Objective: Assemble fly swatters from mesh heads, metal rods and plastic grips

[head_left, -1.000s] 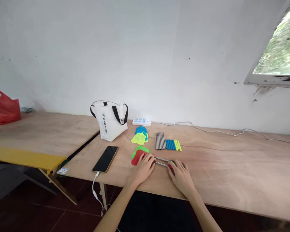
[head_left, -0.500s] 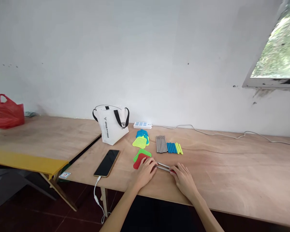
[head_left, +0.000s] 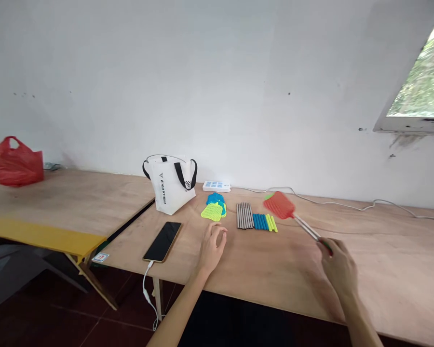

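My right hand is closed around the handles of fly swatters: a red fly swatter lies over a green one whose edge peeks out behind it. Their metal shafts run side by side, and the heads point up and left above the table. My left hand holds nothing, its fingers loosely bent and apart. Just beyond it lie yellow-green mesh swatter heads and blue ones. Grey metal tubes sit in a row, beside blue handles and yellow-green handles.
A phone on a white cable lies left of my left hand. Behind stand a white bag with black straps and a power strip. A red plastic bag rests on the neighbouring table.
My right hand has carried the red and green swatters off the table, up and to the right. My left hand has let go of them and opened. The camera has shifted slightly.
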### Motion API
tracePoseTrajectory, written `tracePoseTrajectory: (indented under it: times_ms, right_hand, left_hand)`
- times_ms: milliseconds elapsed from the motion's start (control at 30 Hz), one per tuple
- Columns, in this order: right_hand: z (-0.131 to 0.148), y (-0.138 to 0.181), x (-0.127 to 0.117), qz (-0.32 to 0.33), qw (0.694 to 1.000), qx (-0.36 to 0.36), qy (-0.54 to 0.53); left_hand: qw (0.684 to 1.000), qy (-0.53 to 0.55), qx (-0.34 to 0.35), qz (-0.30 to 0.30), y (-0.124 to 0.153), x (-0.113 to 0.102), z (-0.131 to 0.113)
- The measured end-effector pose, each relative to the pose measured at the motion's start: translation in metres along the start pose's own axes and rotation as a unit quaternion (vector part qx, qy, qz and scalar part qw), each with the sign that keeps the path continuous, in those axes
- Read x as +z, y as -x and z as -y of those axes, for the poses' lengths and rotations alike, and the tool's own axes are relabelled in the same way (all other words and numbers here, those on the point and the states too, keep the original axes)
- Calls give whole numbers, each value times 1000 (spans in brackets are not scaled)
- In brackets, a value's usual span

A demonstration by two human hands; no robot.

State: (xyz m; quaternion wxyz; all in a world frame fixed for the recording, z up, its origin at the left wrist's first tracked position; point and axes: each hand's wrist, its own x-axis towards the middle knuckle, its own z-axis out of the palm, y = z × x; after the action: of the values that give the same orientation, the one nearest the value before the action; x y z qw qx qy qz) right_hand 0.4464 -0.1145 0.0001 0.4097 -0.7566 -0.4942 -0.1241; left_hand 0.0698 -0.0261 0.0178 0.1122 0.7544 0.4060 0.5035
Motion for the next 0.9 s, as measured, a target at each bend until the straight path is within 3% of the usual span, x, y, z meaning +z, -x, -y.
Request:
tracePoseTrajectory:
  times_ms: [67,100,167,300,467,567,633,767,900]
  right_hand:
    - [-34,-3,-11,-8,992,91,86]
    - [-50,-4,-16,18,985,119,126]
    - [-76,-3,-22,85,970,123,192]
    - [-92,0,-23,106,957,119,244]
    - [-75,4,-10,83,961,100,244]
    - [-63,8,5,74,965,46,249]
    - [-52,15,19,102,965,-14,239]
    - [-18,40,47,231,943,-135,199]
    - [15,66,57,245,925,-190,219]
  left_hand:
    - [999,-14,-17,47,3,3,3]
    - [996,-29,-21,80,5,5,4]
    - [987,-68,-6,148,9,8,6]
    - [970,-123,50,204,13,11,7]
    - [967,-135,55,210,11,9,5]
    - [967,-134,58,209,12,9,3]
    - [968,-138,53,204,14,10,4]
    - [954,-200,39,217,9,14,15]
    - [933,-261,9,249,-25,21,43]
